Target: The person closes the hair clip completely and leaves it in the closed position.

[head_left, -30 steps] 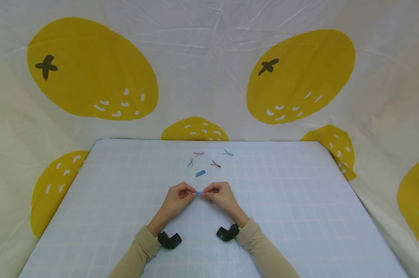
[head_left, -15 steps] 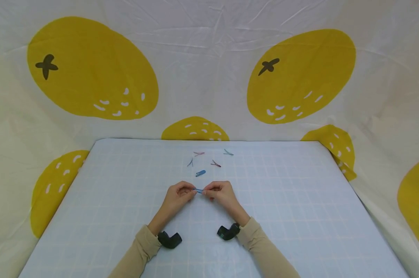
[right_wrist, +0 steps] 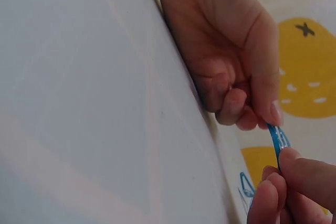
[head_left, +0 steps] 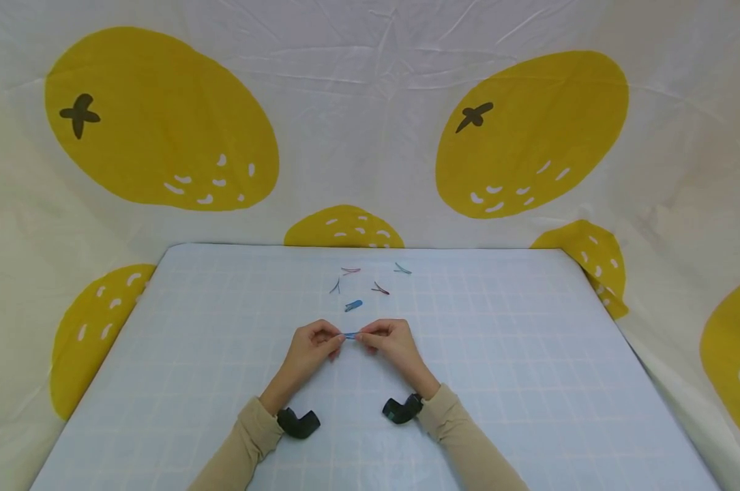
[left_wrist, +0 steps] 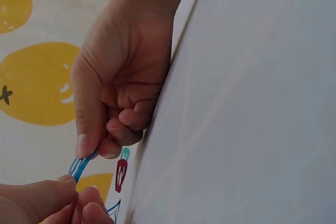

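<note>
Between my two hands a blue snap hair clip (head_left: 350, 335) is held crosswise above the table. My left hand (head_left: 310, 351) pinches one end with thumb and fingers, and my right hand (head_left: 395, 345) pinches the other. In the left wrist view the blue hair clip (left_wrist: 79, 168) shows light lines on its surface, its ends covered by fingertips. The right wrist view shows the same hair clip (right_wrist: 279, 138) with white markings. Just beyond the hands lies another blue hair clip (head_left: 353, 305); it looks closed.
Farther back lie several spread clips: a thin blue one (head_left: 335, 286), a pink one (head_left: 350, 271), a teal one (head_left: 402, 269) and a dark red one (head_left: 380, 288). They rest on the pale checked tablecloth (head_left: 529, 354), before a curtain (head_left: 357, 123) with yellow fruit shapes.
Both hands and the held hair clip have shifted slightly away from the body. The hair clip's tilt has changed a little. The clips on the table have stayed put.
</note>
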The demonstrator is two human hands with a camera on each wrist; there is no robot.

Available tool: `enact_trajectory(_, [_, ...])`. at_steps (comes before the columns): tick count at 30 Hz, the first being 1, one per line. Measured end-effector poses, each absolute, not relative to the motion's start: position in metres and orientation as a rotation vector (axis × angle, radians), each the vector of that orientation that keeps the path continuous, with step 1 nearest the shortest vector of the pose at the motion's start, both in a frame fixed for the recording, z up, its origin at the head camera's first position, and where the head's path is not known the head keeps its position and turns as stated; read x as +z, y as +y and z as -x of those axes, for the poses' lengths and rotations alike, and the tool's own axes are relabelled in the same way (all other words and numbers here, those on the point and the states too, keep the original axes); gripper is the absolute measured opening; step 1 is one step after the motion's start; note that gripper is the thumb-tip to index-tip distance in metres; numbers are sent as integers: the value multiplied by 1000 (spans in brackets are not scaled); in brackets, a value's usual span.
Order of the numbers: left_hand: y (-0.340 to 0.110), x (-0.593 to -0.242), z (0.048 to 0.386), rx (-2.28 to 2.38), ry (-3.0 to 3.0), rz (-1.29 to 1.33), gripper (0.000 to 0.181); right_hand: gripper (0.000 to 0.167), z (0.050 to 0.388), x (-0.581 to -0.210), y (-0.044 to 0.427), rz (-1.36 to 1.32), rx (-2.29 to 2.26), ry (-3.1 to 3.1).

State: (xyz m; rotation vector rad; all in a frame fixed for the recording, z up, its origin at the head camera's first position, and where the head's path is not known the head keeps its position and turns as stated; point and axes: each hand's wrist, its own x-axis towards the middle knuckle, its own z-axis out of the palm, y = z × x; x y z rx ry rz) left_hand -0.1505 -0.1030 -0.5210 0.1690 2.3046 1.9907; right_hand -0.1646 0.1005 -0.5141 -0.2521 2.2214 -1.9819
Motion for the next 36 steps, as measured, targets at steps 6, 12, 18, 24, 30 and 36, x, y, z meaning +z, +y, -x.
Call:
enact_trajectory(6, [-103, -521, 150, 1977, 2340, -191, 9, 9, 166, -517, 100, 246, -1950, 2227])
enact_trajectory(12, [-97, -514, 148, 1958, 2382, -146, 12, 7, 163, -507, 100, 266, -1913, 2237])
enact_trajectory(18, [-91, -501, 142, 1941, 2418, -111, 12, 7, 152, -480, 97, 281, -1887, 2263])
enact_trajectory(24, [-95, -519, 148, 1949, 2399, -123, 14, 6, 156, -492, 96, 243, -1880, 2302])
enact_trajectory(30, [-94, -520, 147, 1943, 2448, -187, 17, 6, 161, -511, 95, 218, -1878, 2372])
enact_trajectory(36, [-93, -522, 147, 1948, 2447, -191, 16, 7, 161, -512, 93, 226, -1864, 2409])
